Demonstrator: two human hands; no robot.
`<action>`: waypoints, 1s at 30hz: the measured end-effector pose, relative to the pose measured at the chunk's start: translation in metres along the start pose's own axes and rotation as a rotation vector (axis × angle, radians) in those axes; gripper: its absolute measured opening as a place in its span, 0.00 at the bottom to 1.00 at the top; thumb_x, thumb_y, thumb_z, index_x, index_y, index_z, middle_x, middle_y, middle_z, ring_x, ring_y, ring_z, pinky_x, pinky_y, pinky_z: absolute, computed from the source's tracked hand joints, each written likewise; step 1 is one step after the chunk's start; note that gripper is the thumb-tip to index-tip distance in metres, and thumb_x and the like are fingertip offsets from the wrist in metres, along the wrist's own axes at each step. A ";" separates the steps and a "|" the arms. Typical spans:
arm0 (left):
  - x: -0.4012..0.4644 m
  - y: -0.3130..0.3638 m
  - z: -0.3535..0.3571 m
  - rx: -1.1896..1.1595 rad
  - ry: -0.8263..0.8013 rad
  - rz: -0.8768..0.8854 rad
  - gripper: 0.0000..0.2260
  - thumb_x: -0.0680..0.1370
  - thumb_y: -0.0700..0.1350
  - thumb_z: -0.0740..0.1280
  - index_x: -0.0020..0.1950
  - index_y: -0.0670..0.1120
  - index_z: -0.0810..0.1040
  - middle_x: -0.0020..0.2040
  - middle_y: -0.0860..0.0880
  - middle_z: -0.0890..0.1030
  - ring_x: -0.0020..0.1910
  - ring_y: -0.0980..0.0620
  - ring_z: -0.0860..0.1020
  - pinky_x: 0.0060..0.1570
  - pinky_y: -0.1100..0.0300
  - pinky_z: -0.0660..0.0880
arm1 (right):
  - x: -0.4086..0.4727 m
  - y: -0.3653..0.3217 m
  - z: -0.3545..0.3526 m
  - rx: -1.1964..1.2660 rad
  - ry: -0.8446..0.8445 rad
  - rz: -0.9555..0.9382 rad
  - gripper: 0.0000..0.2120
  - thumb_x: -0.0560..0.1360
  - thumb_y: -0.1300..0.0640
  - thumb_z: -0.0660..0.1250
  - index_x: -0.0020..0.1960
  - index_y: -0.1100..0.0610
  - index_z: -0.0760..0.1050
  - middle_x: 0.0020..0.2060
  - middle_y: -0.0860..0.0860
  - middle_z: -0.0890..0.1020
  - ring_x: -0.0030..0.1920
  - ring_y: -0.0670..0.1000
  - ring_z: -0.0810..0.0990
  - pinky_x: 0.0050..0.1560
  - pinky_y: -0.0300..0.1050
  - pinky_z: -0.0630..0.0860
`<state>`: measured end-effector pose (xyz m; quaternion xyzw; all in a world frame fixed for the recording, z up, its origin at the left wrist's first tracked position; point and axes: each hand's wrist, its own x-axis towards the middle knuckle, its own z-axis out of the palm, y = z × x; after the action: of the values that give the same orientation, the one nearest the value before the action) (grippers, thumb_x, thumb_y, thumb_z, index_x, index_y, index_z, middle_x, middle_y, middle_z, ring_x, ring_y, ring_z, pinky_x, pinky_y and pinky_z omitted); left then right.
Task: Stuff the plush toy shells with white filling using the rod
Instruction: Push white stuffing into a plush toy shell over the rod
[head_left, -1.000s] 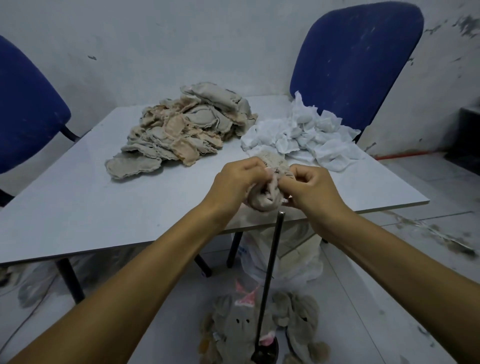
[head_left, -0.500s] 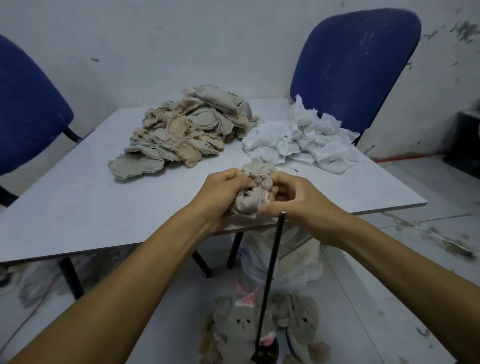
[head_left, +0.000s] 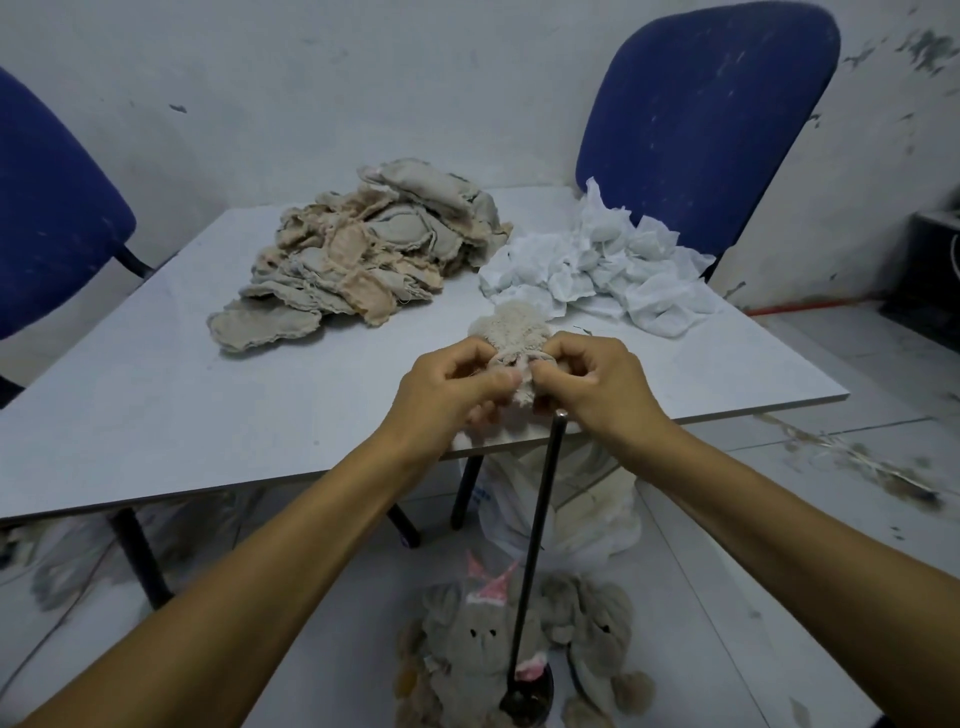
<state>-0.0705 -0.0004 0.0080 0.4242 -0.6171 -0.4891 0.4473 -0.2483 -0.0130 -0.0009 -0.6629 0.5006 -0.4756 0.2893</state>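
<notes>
Both hands meet above the near edge of the counter (head_left: 156, 415), holding one plush shell (head_left: 511, 340) between them. The left hand (head_left: 452, 387) has its fingers curled and its thumb pinching the shell's gathered lower part; the right hand (head_left: 597, 382) likewise pinches the fabric from the other side, knuckles up. The shell's fuzzy cream upper part rises above the fingers, and a smaller fold hangs below them. Just beneath the right hand stands the rod (head_left: 537, 551), a dark, thin bar, nearly upright and leaning slightly, its top end close under the shell and its foot in a dark round base (head_left: 527, 704) on the floor. Whether the rod's tip touches the shell cannot be told. Around the base on the floor lie stuffed toys (head_left: 478, 639), grey-beige, one with pink ear linings. On the counter, toward the far edge, rests a pile of flat empty shells (head_left: 363, 249) in grey and beige; near the far right corner lies a heap of white filling (head_left: 597, 265), just beside the pile. Under the counter, behind the rod, sits a white bag (head_left: 587, 514). A blue chair (head_left: 701, 114) stands behind the far right corner, another blue chair (head_left: 47, 208) at the left side, both against a pale wall (head_left: 363, 78).
</notes>
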 end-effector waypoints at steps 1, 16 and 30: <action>-0.004 0.001 -0.002 0.076 -0.015 0.029 0.05 0.73 0.47 0.74 0.39 0.49 0.80 0.32 0.49 0.79 0.30 0.52 0.76 0.30 0.60 0.74 | -0.001 0.000 0.001 0.013 -0.018 0.021 0.08 0.72 0.60 0.71 0.34 0.56 0.78 0.26 0.50 0.75 0.29 0.50 0.74 0.39 0.57 0.79; 0.012 -0.003 0.002 0.041 0.319 -0.206 0.16 0.74 0.46 0.73 0.27 0.49 0.78 0.22 0.48 0.72 0.21 0.52 0.69 0.24 0.63 0.67 | -0.005 -0.005 0.012 -0.068 -0.223 0.006 0.19 0.69 0.39 0.71 0.45 0.54 0.77 0.36 0.53 0.81 0.41 0.57 0.82 0.47 0.59 0.78; -0.010 -0.013 -0.002 0.330 0.150 0.077 0.05 0.78 0.42 0.69 0.42 0.46 0.82 0.34 0.47 0.80 0.33 0.53 0.77 0.37 0.56 0.74 | 0.003 -0.007 0.017 0.005 -0.065 0.147 0.10 0.73 0.53 0.72 0.40 0.60 0.79 0.38 0.62 0.83 0.44 0.63 0.84 0.49 0.66 0.80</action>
<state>-0.0646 0.0070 -0.0056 0.5031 -0.6696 -0.3307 0.4349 -0.2300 -0.0152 -0.0003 -0.6388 0.5372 -0.4324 0.3411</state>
